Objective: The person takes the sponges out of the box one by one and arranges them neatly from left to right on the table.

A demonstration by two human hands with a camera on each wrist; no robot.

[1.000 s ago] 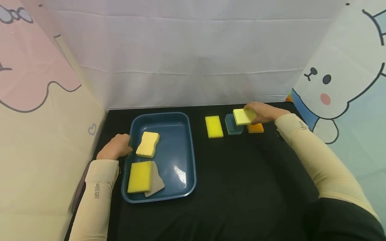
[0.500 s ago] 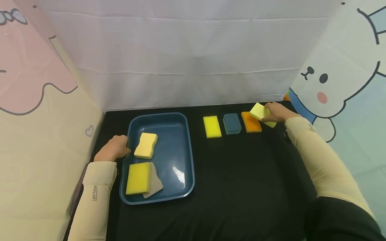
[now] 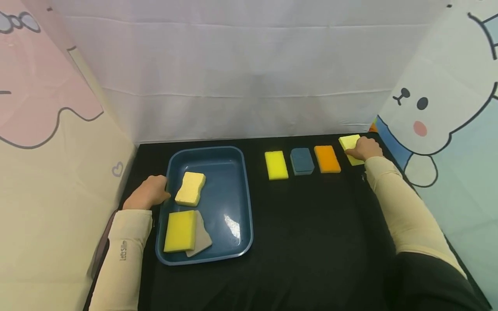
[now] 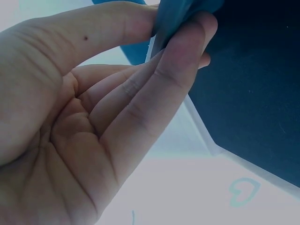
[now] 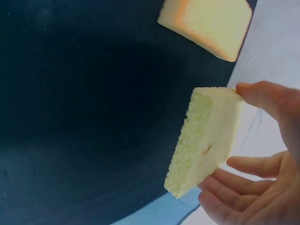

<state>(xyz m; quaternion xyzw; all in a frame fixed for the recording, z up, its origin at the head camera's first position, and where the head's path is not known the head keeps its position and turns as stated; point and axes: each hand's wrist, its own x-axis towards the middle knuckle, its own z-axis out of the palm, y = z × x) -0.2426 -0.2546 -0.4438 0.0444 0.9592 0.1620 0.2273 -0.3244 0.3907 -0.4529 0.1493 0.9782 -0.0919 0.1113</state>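
Observation:
At the right end of a row of sponges, my right hand (image 3: pixel 365 149) holds a pale yellow sponge (image 5: pixel 204 140) between thumb and fingers; in the head view it lies on or just over the black table. Beside it, to the left, are an orange sponge (image 3: pixel 327 159), a dark blue sponge (image 3: pixel 301 161) and a bright yellow sponge (image 3: pixel 276 165). My left hand (image 3: pixel 149 191) pinches the left rim of a blue tray (image 3: pixel 249 207), thumb on one side and fingers on the other in the left wrist view.
Inside the tray lie a pale yellow wavy-sided sponge (image 3: pixel 190 188), a yellow square sponge (image 3: pixel 180 231) and a grey flat piece (image 3: pixel 201 237) partly under it. A white cloth wall (image 3: pixel 253 77) stands behind the black table (image 3: pixel 303 242), with printed cloth on both sides.
My right hand has carried the pale yellow sponge rightward, from over the blue sponge, past the orange one, to the row's right end. My left hand stays at the tray rim.

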